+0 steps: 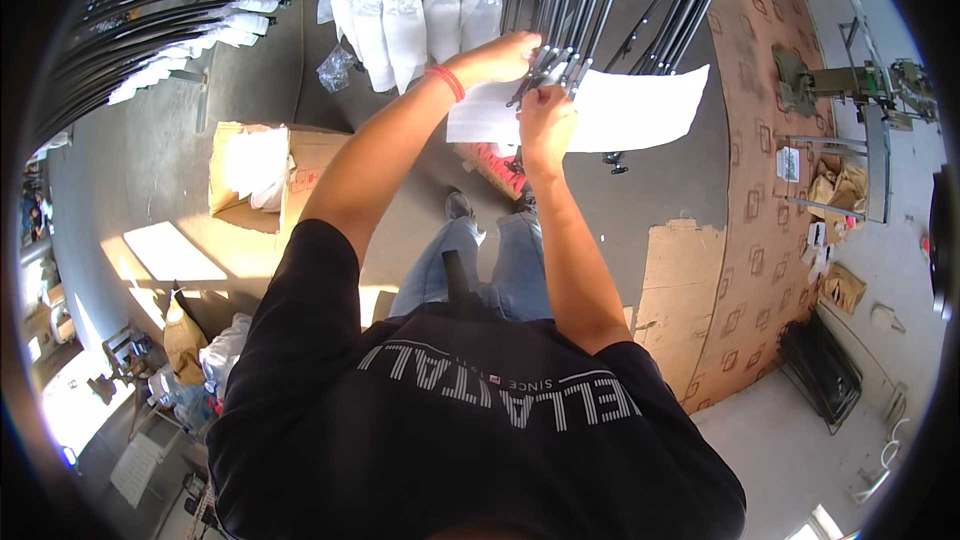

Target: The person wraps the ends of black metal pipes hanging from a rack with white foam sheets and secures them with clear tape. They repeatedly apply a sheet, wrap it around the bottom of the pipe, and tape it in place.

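Observation:
A bunch of black metal rods (575,15) with small fittings at their lower ends hangs in front of me. My left hand (508,57), with a red band at the wrist, is closed at the left side of these rod ends, its fingertips partly hidden. Just below it, my right hand (547,127) is curled into a fist against the fittings; what lies inside its fingers is hidden. Behind the rod ends and both hands spreads a white sheet (640,112), its right side reaching out past the rods.
Left of the hands hang rods with white-wrapped ends (405,25); more wrapped rods (200,35) stand at far left. An open cardboard box (305,165) sits on the floor. Other black rods (685,10) hang at right. Flat cardboard (682,285) lies beside a patterned brown covering (750,190).

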